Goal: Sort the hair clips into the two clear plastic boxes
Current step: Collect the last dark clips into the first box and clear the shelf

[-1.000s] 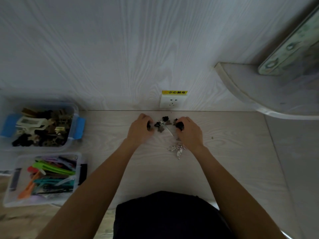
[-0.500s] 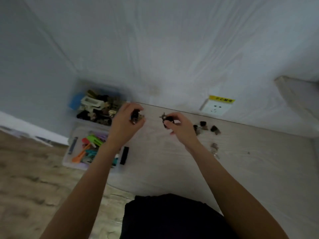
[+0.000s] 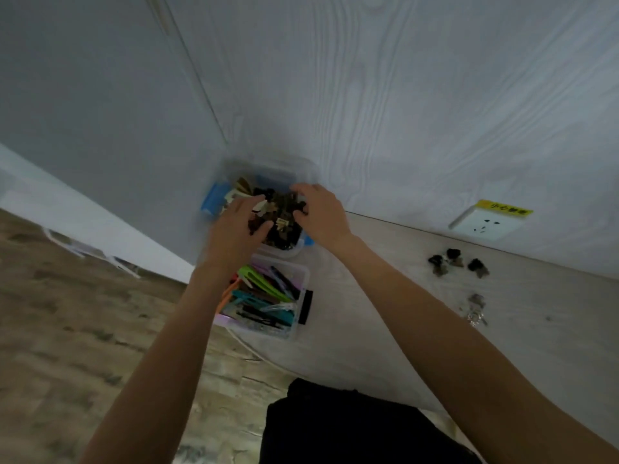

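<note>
Both my hands are over the far clear box (image 3: pixel 303 169), the one with blue latches that sits against the wood-grain wall (image 3: pixel 402 95). It is heaped with dark claw clips (image 3: pixel 284 216), brown, black and a few cream ones.

My left hand (image 3: pixel 234 229) hovers at the near left of that heap, its fingers (image 3: pixel 259 229) loosely spread and bent down toward the clips; I cannot tell whether anything is pinched under them. My right hand (image 3: pixel 321 212) is at the right side of the box, its fingers (image 3: pixel 298 189) curled down into the pile, with a dark clip just at their tips; the blur keeps me from telling whether I grip it or only touch it.

Just in front of that box, touching it, stands the near clear box (image 3: pixel 301 296), filled with long flat clips (image 3: pixel 264 289) in green, teal, orange and purple. It has a black latch on its right side.

Well to the right on the pale bench (image 3: pixel 385 313) lie a few small dark claw clips (image 3: pixel 452 259) in a loose cluster, and near them, closer to me, a little bunch of silvery clips (image 3: pixel 475 309). Above them a white wall socket (image 3: pixel 485 224) with a yellow label is set in the wall.
</note>
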A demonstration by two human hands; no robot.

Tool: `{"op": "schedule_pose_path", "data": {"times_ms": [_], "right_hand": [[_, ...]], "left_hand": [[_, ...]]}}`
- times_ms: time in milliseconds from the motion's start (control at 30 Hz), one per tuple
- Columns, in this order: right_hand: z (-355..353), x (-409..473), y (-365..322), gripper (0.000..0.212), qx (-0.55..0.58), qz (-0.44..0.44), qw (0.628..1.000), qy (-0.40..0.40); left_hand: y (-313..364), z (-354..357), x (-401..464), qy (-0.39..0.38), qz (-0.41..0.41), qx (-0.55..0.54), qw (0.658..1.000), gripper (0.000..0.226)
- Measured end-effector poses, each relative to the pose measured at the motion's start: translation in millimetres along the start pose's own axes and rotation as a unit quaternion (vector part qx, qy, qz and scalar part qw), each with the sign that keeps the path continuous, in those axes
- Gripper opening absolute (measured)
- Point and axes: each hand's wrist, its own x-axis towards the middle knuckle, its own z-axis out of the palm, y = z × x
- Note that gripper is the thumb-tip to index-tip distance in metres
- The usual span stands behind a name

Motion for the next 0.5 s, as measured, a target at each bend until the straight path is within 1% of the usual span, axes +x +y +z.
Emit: {"op": "schedule_pose_path", "data": {"times_ms": [67, 167, 233, 267, 300, 367, 433, 500], "right_hand": [[-6.3, -13.0, 5.4, 0.036, 0.005, -0.006, 1.000, 0.023], [-18.8, -43.5, 21.7, 0.029, 0.014, -0.013, 0.997, 0.074], [-31.7, -71.4, 41.5, 0.027, -0.018, 0.005, 0.994, 0.106], [-39.2, -87.9, 54.4, 0.026, -0.039, 0.017, 0.991, 0.124], [-46.5, -104.3, 67.6, 0.025, -0.055, 0.031, 0.988, 0.141], [-62.6, -140.1, 102.5, 0.025, -0.081, 0.085, 0.977, 0.176], [-72.2, -169.5, 135.9, 0.027, -0.104, 0.158, 0.965, 0.180], [-84.4, -198.7, 167.1, 0.032, -0.123, 0.236, 0.947, 0.177]], "left_hand": [[7.4, 4.5, 1.1, 0.028, 0.033, -0.003, 0.999, 0.037], [33.2, 17.6, 0.5, 0.066, 0.103, -0.015, 0.992, 0.029], [59.2, 31.3, 0.4, 0.086, 0.150, -0.039, 0.984, 0.024], [73.6, 40.6, 0.3, 0.082, 0.164, -0.060, 0.981, 0.023], [86.9, 50.8, 0.3, 0.066, 0.174, -0.082, 0.979, 0.023], [117.7, 78.1, 1.1, 0.008, 0.200, -0.121, 0.972, 0.025], [140.8, 104.8, 0.6, -0.064, 0.219, -0.118, 0.967, 0.033], [166.1, 136.6, 0.5, -0.152, 0.227, -0.093, 0.958, 0.047]]}}
